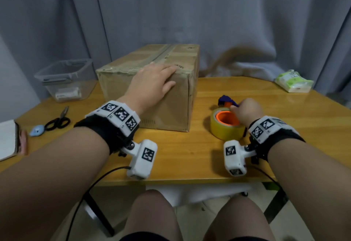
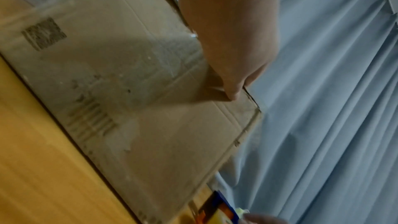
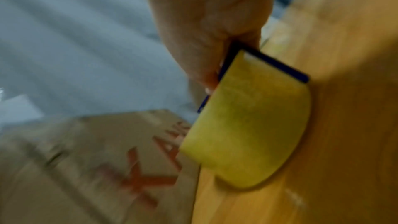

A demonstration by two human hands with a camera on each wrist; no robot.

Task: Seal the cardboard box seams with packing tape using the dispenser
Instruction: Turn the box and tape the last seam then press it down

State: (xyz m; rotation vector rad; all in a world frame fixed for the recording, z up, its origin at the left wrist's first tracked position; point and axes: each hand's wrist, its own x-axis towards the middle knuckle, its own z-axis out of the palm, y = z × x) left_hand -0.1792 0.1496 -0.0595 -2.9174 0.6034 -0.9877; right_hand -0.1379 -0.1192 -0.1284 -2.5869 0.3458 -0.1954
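While my left hand (image 1: 152, 83) lay flat-fingered on the cardboard box (image 1: 148, 88) on the table (image 1: 190, 157), my right hand (image 1: 245, 111) gripped the tape dispenser (image 1: 226, 123) beside it, probably needing lifting to the seam next.

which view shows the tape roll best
The head view: the whole tape roll sits on the table, orange core visible, right hand at its dispenser. The right wrist view shows only its blurred yellow side; the left wrist view catches a sliver.

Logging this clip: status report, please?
Left hand flat on cardboard box. Right hand grips tape dispenser on table. Nothing between dispenser and box.
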